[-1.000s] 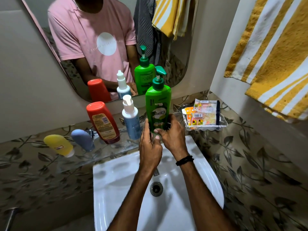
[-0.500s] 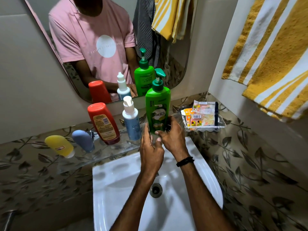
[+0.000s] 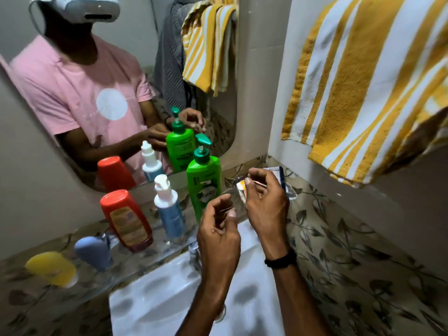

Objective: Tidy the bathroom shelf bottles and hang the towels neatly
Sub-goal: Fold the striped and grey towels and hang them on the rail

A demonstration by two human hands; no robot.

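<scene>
On the glass shelf [image 3: 158, 252] under the mirror stand a green pump bottle [image 3: 203, 187], a white and blue pump bottle [image 3: 169, 214] and a red bottle [image 3: 126, 221] on its cap. Left of them lie a blue tube [image 3: 93, 252] and a yellow tube [image 3: 52, 267]. My left hand [image 3: 218, 231] hovers just right of the green bottle's base, fingers loosely curled, holding nothing. My right hand [image 3: 266, 202] is raised in front of the clear tray of soap packets [image 3: 289, 192], fingers apart, partly hiding it. A yellow and white striped towel [image 3: 363, 93] hangs crumpled at the upper right.
A white sink [image 3: 157, 301] lies below the shelf. The mirror [image 3: 135, 57] reflects a person in a pink shirt, a grey towel [image 3: 169, 64] and a striped towel. Leaf-patterned tile [image 3: 351, 263] covers the wall on the right.
Both hands have let go of the green pump bottle, which stays upright on the shelf. The right hand rose toward the soap tray and the camera tilted up.
</scene>
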